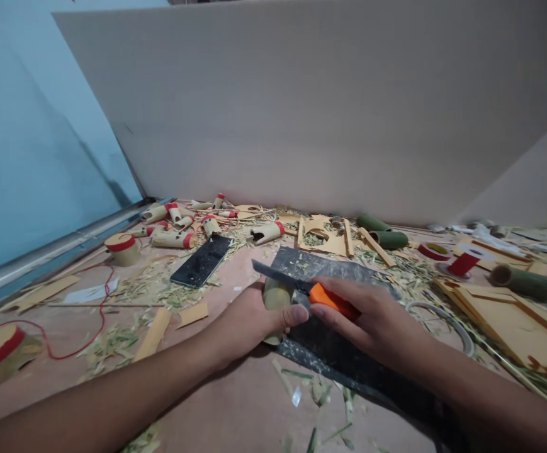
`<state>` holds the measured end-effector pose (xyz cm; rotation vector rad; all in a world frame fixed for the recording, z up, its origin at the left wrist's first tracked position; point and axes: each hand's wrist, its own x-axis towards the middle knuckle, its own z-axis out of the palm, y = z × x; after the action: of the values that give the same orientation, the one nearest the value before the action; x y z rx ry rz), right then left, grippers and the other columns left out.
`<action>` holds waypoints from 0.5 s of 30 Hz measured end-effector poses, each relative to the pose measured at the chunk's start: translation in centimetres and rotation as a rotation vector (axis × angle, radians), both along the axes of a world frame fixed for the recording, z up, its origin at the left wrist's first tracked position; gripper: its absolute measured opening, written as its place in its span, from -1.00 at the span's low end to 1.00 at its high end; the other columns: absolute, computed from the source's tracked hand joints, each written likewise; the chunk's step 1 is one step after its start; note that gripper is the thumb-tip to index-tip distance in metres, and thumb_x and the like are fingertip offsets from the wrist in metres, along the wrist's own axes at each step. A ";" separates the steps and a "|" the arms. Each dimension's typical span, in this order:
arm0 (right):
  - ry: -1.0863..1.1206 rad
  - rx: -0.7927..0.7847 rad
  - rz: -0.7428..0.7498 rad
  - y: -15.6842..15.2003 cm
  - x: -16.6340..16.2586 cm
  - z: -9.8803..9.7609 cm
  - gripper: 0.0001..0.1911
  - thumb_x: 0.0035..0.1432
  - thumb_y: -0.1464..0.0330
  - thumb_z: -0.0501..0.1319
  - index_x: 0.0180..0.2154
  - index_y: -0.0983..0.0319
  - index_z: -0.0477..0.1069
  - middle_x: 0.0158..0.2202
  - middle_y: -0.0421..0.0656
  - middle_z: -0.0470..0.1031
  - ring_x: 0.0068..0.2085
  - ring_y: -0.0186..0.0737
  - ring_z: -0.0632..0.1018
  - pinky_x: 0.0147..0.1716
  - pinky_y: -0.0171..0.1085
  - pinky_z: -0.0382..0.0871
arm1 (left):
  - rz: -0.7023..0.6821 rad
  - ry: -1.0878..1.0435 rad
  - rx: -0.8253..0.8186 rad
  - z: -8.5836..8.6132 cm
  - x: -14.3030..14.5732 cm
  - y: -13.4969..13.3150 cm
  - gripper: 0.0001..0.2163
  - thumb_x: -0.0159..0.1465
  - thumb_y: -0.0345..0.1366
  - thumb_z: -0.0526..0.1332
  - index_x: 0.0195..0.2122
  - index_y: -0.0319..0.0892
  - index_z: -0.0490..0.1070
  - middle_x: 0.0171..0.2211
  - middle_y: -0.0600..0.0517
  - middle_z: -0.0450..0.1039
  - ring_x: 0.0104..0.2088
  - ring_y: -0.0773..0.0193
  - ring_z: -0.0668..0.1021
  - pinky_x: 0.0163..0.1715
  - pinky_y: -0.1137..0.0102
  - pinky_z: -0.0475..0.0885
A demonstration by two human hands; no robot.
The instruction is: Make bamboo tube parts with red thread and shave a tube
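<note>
My left hand (259, 314) is closed around a short piece of bamboo (277, 297), pale green-yellow, with the thumb across its near side. In my right hand (372, 314) is a knife with an orange handle (330, 301). Its dark blade (277, 274) points left and lies over the top end of the bamboo; whether it touches cannot be made out. Beneath both hands a dark, scuffed flat sheet (320, 352) lies on the work surface, dusted with pale shavings.
A black phone (202, 261) lies left of the sheet. Several red-banded bamboo pieces (174, 238) sit behind it. Bamboo shavings (112, 346) litter the surface. To the right are a roll of tape (447, 324), a wooden frame (513, 321) and a green bamboo tube (532, 283). A pale panel (301, 113) stands behind.
</note>
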<state>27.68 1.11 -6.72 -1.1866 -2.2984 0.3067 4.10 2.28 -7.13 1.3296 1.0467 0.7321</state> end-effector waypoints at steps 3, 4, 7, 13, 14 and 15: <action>0.008 -0.042 0.098 -0.1 0.1 -0.1 -0.56 0.46 0.12 0.17 0.17 0.25 0.48 -0.11 -0.04 0.68 -0.20 -0.13 0.66 -0.21 -0.28 0.45 | -0.009 -0.036 -0.068 0.1 0.0 0.1 -0.44 -0.04 0.02 0.60 -0.13 -0.17 0.48 -0.44 0.09 0.50 -0.45 0.26 0.49 -0.45 0.42 0.35; 0.011 -0.063 0.123 -0.1 0.0 -0.2 -0.55 0.45 0.12 0.18 0.17 0.26 0.49 -0.15 -0.06 0.68 -0.22 -0.15 0.66 -0.21 -0.29 0.45 | -0.025 -0.070 -0.070 0.1 0.0 0.1 -0.47 -0.04 0.01 0.60 -0.19 -0.18 0.49 -0.45 0.09 0.49 -0.45 0.27 0.49 -0.43 0.42 0.36; 0.021 -0.141 0.177 -0.2 -0.3 0.0 -0.57 0.45 0.12 0.19 0.13 0.27 0.53 -0.22 -0.10 0.67 -0.29 -0.21 0.64 -0.29 -0.34 0.44 | -0.070 -0.187 -0.035 0.2 0.0 -0.1 -0.56 -0.02 -0.06 0.62 -0.29 -0.17 0.49 -0.41 0.06 0.53 -0.37 0.25 0.52 -0.34 0.40 0.41; 0.018 -0.112 0.168 -0.6 -0.6 -0.2 -0.56 0.46 0.11 0.17 0.15 0.23 0.55 -0.19 -0.06 0.70 -0.27 -0.18 0.67 -0.26 -0.32 0.48 | -0.061 -0.172 -0.098 0.3 -0.2 -0.3 -0.54 0.03 -0.14 0.60 -0.13 -0.14 0.50 -0.29 0.04 0.58 -0.30 0.22 0.57 -0.32 0.39 0.45; -0.009 -0.062 0.140 -0.7 -0.6 -0.5 -0.56 0.46 0.11 0.16 0.15 0.22 0.55 -0.22 -0.07 0.69 -0.30 -0.17 0.67 -0.29 -0.31 0.48 | -0.054 -0.138 -0.084 0.3 -0.2 -0.2 -0.56 0.04 -0.13 0.59 -0.15 -0.14 0.49 -0.32 0.06 0.57 -0.34 0.24 0.56 -0.35 0.40 0.43; -0.043 -0.003 0.104 -0.6 -0.7 -0.9 -0.55 0.46 0.10 0.15 0.17 0.22 0.54 -0.24 -0.07 0.69 -0.33 -0.16 0.67 -0.33 -0.30 0.48 | -0.049 -0.100 -0.046 0.3 -0.2 -0.1 -0.59 0.06 -0.11 0.58 -0.20 -0.15 0.49 -0.35 0.07 0.55 -0.37 0.27 0.54 -0.38 0.42 0.41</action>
<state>27.00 0.47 -7.57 -1.0865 -2.4025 0.3253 3.93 2.16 -6.86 1.2620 0.9428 0.7271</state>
